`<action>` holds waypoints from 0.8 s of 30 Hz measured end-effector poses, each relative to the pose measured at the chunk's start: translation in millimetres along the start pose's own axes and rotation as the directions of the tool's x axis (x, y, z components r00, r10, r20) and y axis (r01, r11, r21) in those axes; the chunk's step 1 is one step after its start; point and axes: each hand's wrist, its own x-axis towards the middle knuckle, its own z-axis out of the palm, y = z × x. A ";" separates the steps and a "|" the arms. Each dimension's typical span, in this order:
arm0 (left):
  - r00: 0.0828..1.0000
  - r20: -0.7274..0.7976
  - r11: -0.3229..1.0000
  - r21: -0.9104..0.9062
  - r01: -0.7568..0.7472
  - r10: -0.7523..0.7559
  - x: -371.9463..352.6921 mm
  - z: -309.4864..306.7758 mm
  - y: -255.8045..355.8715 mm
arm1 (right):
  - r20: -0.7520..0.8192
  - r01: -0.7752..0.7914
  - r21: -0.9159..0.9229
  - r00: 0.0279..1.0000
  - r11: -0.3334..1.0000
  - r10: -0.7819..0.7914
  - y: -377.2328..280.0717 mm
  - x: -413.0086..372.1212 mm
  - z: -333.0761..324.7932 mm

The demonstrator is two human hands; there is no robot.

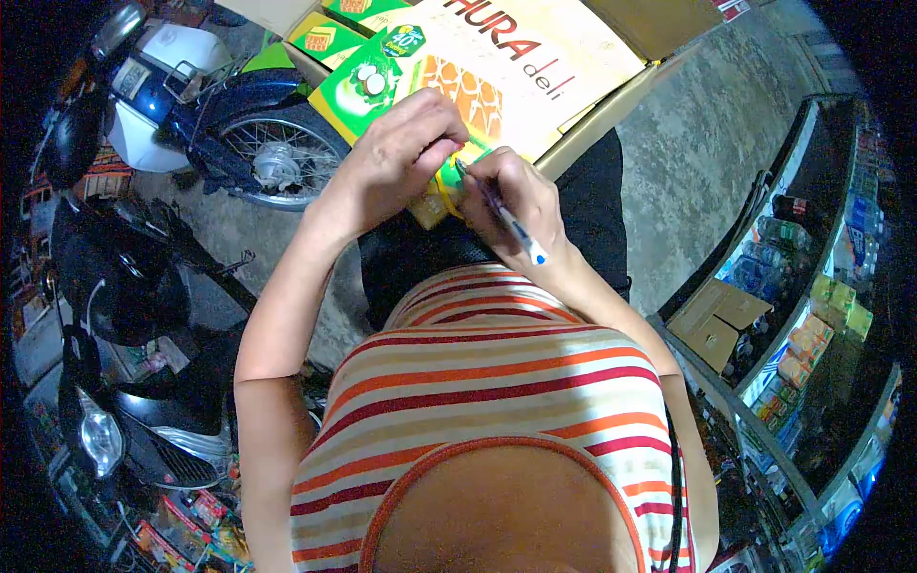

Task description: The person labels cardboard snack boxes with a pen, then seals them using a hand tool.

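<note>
My left hand [406,148] has its fingers pinched together over the near edge of a green and cream box [458,91] marked "HURA deli". What lies between those fingers is too small to make out. In my right hand [521,196] is a blue and white pen [521,234], its tip pointing up and left toward the left fingertips. A yellow strip [445,194] hangs below the fingertips at the box's near corner. The printed box lies in an open cardboard carton [592,129], beside smaller green boxes [327,40].
A parked motorbike [172,86] stands at upper left, and a dark scooter [143,411] at lower left. Shelves with bottles [774,253] and packets line the right side. A small open cardboard box [712,325] sits near them. Colourful packets [191,525] lie at lower left.
</note>
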 end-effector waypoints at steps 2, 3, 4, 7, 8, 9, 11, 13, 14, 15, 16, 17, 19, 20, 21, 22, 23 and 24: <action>1.000 0.007 1.000 0.012 -0.007 0.006 -1.5 -1.7 -0.9 | 0.022 -0.017 0.024 1.000 1.000 0.016 -2.6 0.7 0.1; 1.000 0.019 1.000 0.011 0.010 -0.010 -3.0 -3.3 1.0 | 0.045 -0.034 0.048 0.998 0.998 0.032 -3.8 1.1 0.1; 0.999 0.031 1.000 0.010 0.026 -0.026 -4.4 -4.5 2.1 | 0.046 -0.035 0.048 0.998 0.998 0.033 -4.6 2.6 -1.0; 0.996 0.072 0.999 0.022 0.050 -0.051 -9.2 -7.5 1.7 | 0.061 0.018 0.020 0.998 1.000 -0.019 -5.9 7.2 -4.0; 0.996 0.068 0.998 0.023 0.053 -0.054 -9.6 -7.7 1.9 | 0.052 -0.044 0.019 0.998 0.999 0.043 -6.0 7.9 -3.8; 0.997 0.062 0.999 0.002 0.050 -0.050 -9.3 -7.5 2.7 | 0.043 -0.106 0.019 0.994 0.994 0.105 -6.4 8.2 -3.4; 0.998 0.053 0.999 -0.021 0.047 -0.045 -9.8 -7.0 2.5 | 0.053 -0.208 0.037 0.977 0.977 0.206 -8.6 10.0 -4.3; 0.996 0.071 0.998 -0.039 0.049 -0.047 -9.5 -6.7 1.6 | 0.058 -0.289 0.058 0.957 0.956 0.286 -7.3 10.1 -4.9; 0.997 0.070 0.998 -0.039 0.048 -0.045 -9.6 -6.5 1.6 | 0.057 -0.289 0.057 0.957 0.956 0.285 -7.5 10.5 -5.6; 0.997 0.070 0.997 -0.056 0.049 -0.045 -10.2 -6.2 1.7 | 0.067 -0.302 0.049 0.952 0.952 0.299 -7.9 11.2 -6.4; 0.997 0.069 0.996 -0.073 0.051 -0.046 -10.6 -5.9 1.7 | 0.076 -0.316 0.042 0.947 0.948 0.312 -8.3 11.8 -7.2; 0.997 0.069 0.996 -0.073 0.051 -0.046 -11.1 -5.6 1.6 | 0.077 -0.316 0.042 0.947 0.948 0.312 -8.7 12.2 -7.6; 0.997 0.074 1.000 -0.008 0.029 -0.028 -12.1 -5.8 1.3 | 0.080 -0.323 0.057 0.944 0.945 0.319 -9.1 13.4 -7.9; 0.997 0.073 1.000 -0.006 0.030 -0.029 -12.4 -6.4 2.0 | 0.081 -0.322 0.058 0.945 0.945 0.317 -9.6 14.0 -8.0; 0.996 0.077 0.999 -0.017 0.048 -0.047 -12.7 -6.9 3.2 | 0.084 -0.339 0.071 0.939 0.938 0.333 -10.2 14.3 -8.2; 0.995 0.082 0.997 -0.028 0.067 -0.064 -13.0 -6.7 4.3 | 0.087 -0.357 0.083 0.933 0.930 0.350 -10.6 14.0 -8.5; 0.994 0.083 0.997 -0.028 0.067 -0.065 -13.3 -5.6 4.7 | 0.086 -0.358 0.084 0.932 0.930 0.351 -10.5 13.6 -8.5; 0.995 0.063 0.996 -0.021 0.085 -0.084 -13.8 -3.6 4.8 | 0.084 -0.353 0.070 0.934 0.933 0.347 -10.3 13.5 -8.6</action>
